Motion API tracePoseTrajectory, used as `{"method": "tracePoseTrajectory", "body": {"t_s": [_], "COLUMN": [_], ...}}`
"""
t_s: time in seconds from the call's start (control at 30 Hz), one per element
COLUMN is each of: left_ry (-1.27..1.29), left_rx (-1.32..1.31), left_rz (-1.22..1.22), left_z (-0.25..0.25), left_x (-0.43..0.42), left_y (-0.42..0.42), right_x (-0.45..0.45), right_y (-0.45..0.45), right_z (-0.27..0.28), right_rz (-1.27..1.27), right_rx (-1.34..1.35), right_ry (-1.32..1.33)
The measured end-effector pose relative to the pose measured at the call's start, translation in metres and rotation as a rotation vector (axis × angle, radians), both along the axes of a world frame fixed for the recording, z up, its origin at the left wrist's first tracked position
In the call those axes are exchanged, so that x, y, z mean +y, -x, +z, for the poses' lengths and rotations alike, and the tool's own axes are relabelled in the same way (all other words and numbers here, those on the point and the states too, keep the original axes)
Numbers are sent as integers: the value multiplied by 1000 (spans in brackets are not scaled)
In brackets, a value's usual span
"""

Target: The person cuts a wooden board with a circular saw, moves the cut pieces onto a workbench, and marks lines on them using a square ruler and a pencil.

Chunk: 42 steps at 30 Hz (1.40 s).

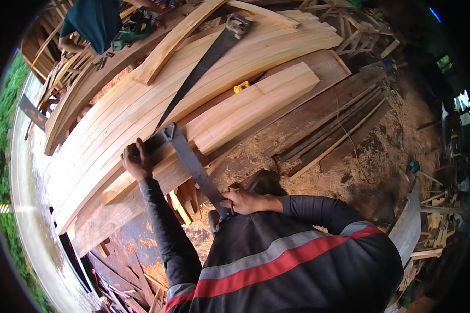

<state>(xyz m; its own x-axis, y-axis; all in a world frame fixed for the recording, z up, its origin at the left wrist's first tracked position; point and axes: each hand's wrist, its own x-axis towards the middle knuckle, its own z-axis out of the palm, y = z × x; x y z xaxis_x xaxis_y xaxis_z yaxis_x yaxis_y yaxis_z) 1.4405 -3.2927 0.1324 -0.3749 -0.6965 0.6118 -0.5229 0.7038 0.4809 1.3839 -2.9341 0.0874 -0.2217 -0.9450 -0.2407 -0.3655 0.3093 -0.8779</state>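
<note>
My left hand (138,163) is closed around the thick end of a dark try square (196,169), over the near edge of the planks. The square's long blade slants toward my body. At its far end, close to my waist, my right hand (248,202) grips the blade. The square's corner lies at the left end of pale boards (261,104). Just beyond, a handsaw (206,65) with a worn handle lies across a row of planks (104,146). A yellow tape measure (240,87) sits between the planks and the boards.
A loose board (177,39) lies over the planks. At the upper left, another person (94,23) stands beside a green power tool (133,32). Dark timbers (334,122) and a thin cord (344,130) are to the right. Sawdust and offcuts (433,229) cover the ground.
</note>
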Motion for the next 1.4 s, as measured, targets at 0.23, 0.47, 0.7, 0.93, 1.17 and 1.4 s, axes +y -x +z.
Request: {"method": "tracePoseTrajectory", "body": {"t_s": [0.23, 0.47, 0.7, 0.93, 1.17, 1.4], "left_ry": [-152, -50, -19, -47, -147, -332], "left_rx": [115, 10, -32, -86, -5, 645], "left_rz": [-52, -24, -21, 52, 380, 55], "left_z": [-9, -6, -4, -5, 4, 59], "left_x": [-5, -4, -3, -2, 12, 57], "left_y": [1, -2, 0, 3, 6, 31], "right_x": [2, 3, 8, 0, -16, 7], "right_y": [-1, -1, 10, 14, 4, 73], "right_z": [-1, -10, 13, 22, 46, 76], "right_rz": [-28, -29, 54, 25, 44, -315], "right_rx": [-5, -34, -42, -230, -427, -917], "right_ry": [6, 92, 46, 104, 123, 418]}}
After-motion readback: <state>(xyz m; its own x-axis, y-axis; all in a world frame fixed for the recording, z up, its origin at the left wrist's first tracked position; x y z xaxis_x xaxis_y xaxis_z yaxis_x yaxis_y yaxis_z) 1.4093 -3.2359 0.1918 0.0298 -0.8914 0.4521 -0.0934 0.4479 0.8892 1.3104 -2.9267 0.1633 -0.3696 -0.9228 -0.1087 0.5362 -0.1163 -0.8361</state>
